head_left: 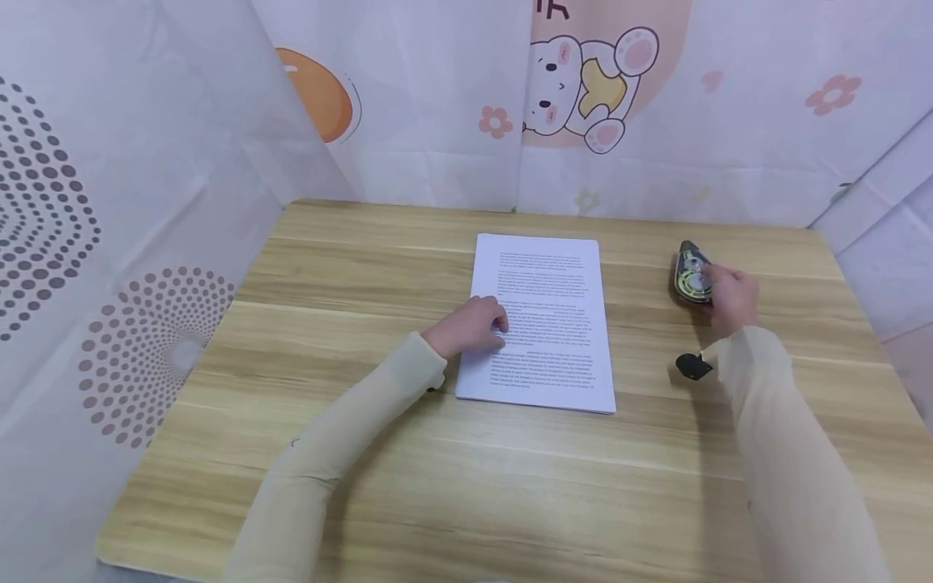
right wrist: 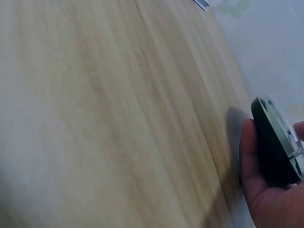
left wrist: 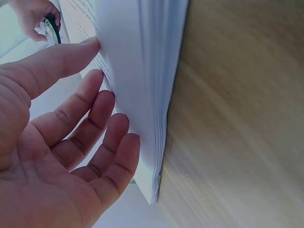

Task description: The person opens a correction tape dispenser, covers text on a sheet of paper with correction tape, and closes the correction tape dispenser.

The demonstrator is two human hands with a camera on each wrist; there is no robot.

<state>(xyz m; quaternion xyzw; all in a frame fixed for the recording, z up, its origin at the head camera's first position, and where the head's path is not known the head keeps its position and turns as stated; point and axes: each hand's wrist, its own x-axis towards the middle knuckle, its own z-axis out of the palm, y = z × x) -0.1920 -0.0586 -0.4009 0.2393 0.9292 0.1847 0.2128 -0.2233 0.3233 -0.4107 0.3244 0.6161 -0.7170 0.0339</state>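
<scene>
A stack of printed paper [head_left: 539,324] lies on the wooden table, its sheet edges showing in the left wrist view. My left hand [head_left: 474,325] is over the left side of the stack, fingers loosely bent, with the fingertips [left wrist: 127,147] right at the top sheet. Nothing is between its thumb and fingers. Off to the right, my right hand [head_left: 732,298] grips a correction tape dispenser [head_left: 691,274] with a dark body and a clear cover showing a round reel. The right wrist view has the dispenser [right wrist: 275,142] between the thumb and fingers, over the table.
The wooden table [head_left: 350,259] has rounded corners and backs onto a printed curtain [head_left: 437,97] with a cartoon bear and flowers. Another curtain [head_left: 95,340] with dotted circles hangs on the left. A small black piece [head_left: 692,366] sticks out beside the right cuff.
</scene>
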